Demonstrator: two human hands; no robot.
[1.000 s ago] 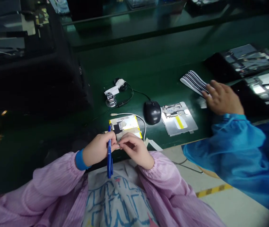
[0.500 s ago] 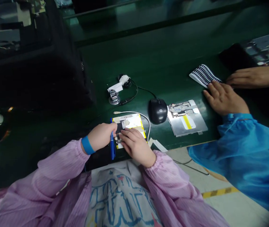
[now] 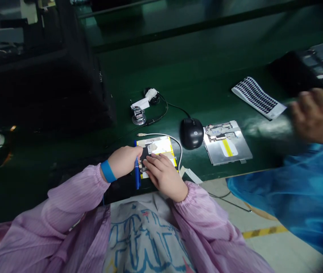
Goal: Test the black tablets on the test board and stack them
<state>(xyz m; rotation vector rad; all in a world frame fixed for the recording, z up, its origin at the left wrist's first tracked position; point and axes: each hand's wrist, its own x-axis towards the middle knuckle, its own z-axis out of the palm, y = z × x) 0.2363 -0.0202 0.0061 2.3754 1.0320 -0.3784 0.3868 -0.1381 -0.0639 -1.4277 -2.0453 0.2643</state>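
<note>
My left hand [image 3: 124, 161] is curled around a blue pen [image 3: 137, 174] that points down toward my lap. It rests at the left edge of a small yellow-edged tablet back [image 3: 158, 148] lying on the green table [image 3: 201, 79]. My right hand [image 3: 163, 174] lies on the near part of that tablet, fingers stretched out and pressing flat on it. Both my sleeves are pale purple, and a blue band circles my left wrist.
A black mouse [image 3: 191, 133] and a silver tablet back with a yellow strip [image 3: 226, 142] lie to the right. A white cable [image 3: 164, 135] loops behind my tablet. A co-worker's blurred hand [image 3: 316, 115] in a blue sleeve hovers near a sheet of black stickers [image 3: 256, 98].
My hands dropped from a raised pinch onto the tablet, and my right fingers flattened on it. The co-worker's hand left the sticker sheet and swung right, now blurred.
</note>
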